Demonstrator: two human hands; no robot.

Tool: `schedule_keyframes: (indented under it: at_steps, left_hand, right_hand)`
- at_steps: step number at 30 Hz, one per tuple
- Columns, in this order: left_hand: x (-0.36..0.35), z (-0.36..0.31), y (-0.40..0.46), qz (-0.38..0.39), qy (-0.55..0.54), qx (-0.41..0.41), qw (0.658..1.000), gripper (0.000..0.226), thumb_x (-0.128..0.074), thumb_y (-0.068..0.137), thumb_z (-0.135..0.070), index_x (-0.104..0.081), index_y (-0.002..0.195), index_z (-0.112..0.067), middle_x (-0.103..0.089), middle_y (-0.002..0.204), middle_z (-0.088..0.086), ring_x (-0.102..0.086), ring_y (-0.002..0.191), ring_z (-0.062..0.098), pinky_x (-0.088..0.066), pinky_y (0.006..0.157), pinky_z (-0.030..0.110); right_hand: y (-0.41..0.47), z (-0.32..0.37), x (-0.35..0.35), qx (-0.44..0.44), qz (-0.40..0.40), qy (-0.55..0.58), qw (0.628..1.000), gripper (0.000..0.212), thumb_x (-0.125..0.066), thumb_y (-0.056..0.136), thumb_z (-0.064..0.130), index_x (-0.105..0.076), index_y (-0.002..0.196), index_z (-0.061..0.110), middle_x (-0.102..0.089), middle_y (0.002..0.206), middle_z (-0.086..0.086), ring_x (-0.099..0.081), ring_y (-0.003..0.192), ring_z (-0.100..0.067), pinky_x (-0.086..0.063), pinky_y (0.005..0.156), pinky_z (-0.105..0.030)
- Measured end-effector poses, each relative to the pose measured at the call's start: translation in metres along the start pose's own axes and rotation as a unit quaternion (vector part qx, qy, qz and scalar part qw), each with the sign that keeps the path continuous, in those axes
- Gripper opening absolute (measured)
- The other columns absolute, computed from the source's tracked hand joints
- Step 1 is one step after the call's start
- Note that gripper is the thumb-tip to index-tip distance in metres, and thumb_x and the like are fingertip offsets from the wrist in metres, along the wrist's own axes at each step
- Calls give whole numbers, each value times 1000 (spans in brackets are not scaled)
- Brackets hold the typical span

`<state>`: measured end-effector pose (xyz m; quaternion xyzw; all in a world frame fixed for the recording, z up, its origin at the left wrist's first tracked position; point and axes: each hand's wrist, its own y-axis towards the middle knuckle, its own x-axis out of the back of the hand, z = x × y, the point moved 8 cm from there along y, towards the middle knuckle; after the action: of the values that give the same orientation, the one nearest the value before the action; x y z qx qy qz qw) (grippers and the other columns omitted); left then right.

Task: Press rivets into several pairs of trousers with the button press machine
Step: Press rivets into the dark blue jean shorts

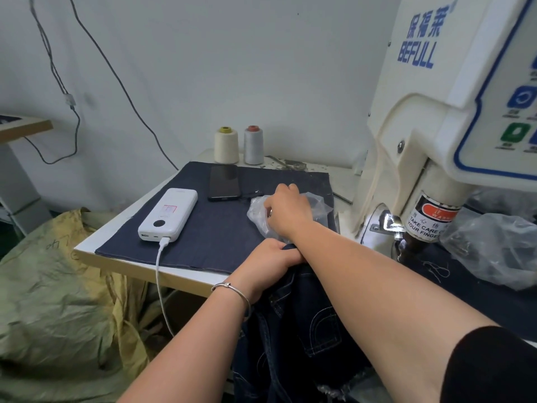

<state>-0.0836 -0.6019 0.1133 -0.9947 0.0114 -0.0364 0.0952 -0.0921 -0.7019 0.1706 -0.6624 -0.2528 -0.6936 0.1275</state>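
Dark denim trousers (302, 324) hang over the table's front edge into my lap. My left hand (268, 264) grips a bunched fold of them at the table edge. My right hand (286, 210) reaches across into a clear plastic bag (319, 202) lying on the dark cloth mat (209, 228); its fingertips are hidden inside the bag, so what they touch cannot be seen. The white button press machine (436, 112) stands at the right, its press head (418, 231) just right of my right forearm.
A white power bank (168, 215) with a cable and a black phone (224, 183) lie on the mat. Two thread cones (239, 145) stand at the back. Another clear bag (494, 248) sits right of the press. A yellowish sack (58, 286) fills the floor at left.
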Motion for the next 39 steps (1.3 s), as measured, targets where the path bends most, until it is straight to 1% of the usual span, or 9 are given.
schedule_keyframes:
  at_steps: [2, 9, 13, 20, 27, 31, 34, 37, 39]
  left_hand:
    - [0, 1, 0, 0, 4, 6, 1000, 21, -70, 82, -18, -70, 80, 3, -73, 88, 14, -64, 83, 20, -48, 79, 32]
    - [2, 0, -1, -12, 19, 7, 1000, 32, -68, 85, -17, -65, 94, 14, -68, 87, 13, -60, 83, 20, -44, 78, 33]
    - [1, -3, -3, -6, 22, 7, 1000, 15, -69, 86, -18, -69, 79, -4, -68, 81, 9, -61, 78, 17, -46, 75, 30]
    - [0, -5, -4, -4, 13, 0, 1000, 13, -69, 85, -16, -74, 84, -3, -76, 89, 10, -69, 81, 14, -52, 76, 25]
    - [-1, -8, -6, 5, 3, -4, 1000, 9, -70, 84, -13, -75, 83, -6, -75, 82, 3, -70, 73, 9, -54, 64, 15]
    - [-1, -11, -8, 7, -6, -15, 1000, 10, -72, 82, -12, -78, 88, -7, -78, 92, 6, -74, 88, 16, -56, 72, 18]
    - [-2, -16, -9, 6, 5, -37, 999, 10, -69, 84, -8, -78, 86, -13, -78, 91, -2, -73, 85, 8, -53, 68, 13]
    - [4, -13, -7, -46, 94, -49, 993, 18, -56, 93, -7, -66, 79, -14, -68, 78, -3, -59, 71, 8, -47, 60, 16]
    - [9, -3, -7, -81, 92, -16, 992, 24, -44, 104, -4, -64, 92, -8, -60, 80, -3, -56, 75, 11, -48, 57, 15]
  right_hand:
    - [-1, 2, 1, 8, -4, 13, 1000, 25, -51, 89, 12, -70, 103, 21, -51, 112, -6, -42, 111, -28, -36, 70, -33]
    - [0, 5, 0, 22, 3, 21, 1000, 25, -50, 88, 11, -71, 95, 23, -51, 109, -5, -42, 109, -28, -34, 68, -34]
    - [1, 6, -1, 23, 7, 35, 999, 25, -52, 84, 8, -72, 89, 24, -50, 103, -4, -42, 105, -28, -36, 68, -34]
    - [1, 4, -3, 19, 7, 22, 1000, 24, -52, 89, 11, -73, 97, 20, -53, 108, -6, -43, 108, -28, -36, 69, -32]
    - [-4, -2, 1, -2, -7, 31, 1000, 27, -47, 92, 13, -71, 106, 14, -54, 115, -8, -43, 113, -27, -44, 79, -33]
    - [-15, -12, 26, -66, -66, 77, 993, 25, -48, 92, 13, -71, 104, 13, -53, 115, -8, -43, 113, -27, -45, 77, -32]
    - [-37, -17, 57, -108, -132, 145, 975, 24, -49, 92, 11, -71, 100, 16, -62, 107, -5, -51, 106, -26, -45, 78, -34]
    - [-77, 0, 83, -83, -162, 249, 951, 14, -56, 90, 15, -69, 88, 19, -70, 90, -1, -60, 89, -24, -42, 82, -35]
    - [-117, 16, 97, -27, -184, 302, 935, 9, -62, 88, 18, -70, 84, 17, -71, 82, -3, -61, 82, -26, -42, 84, -40]
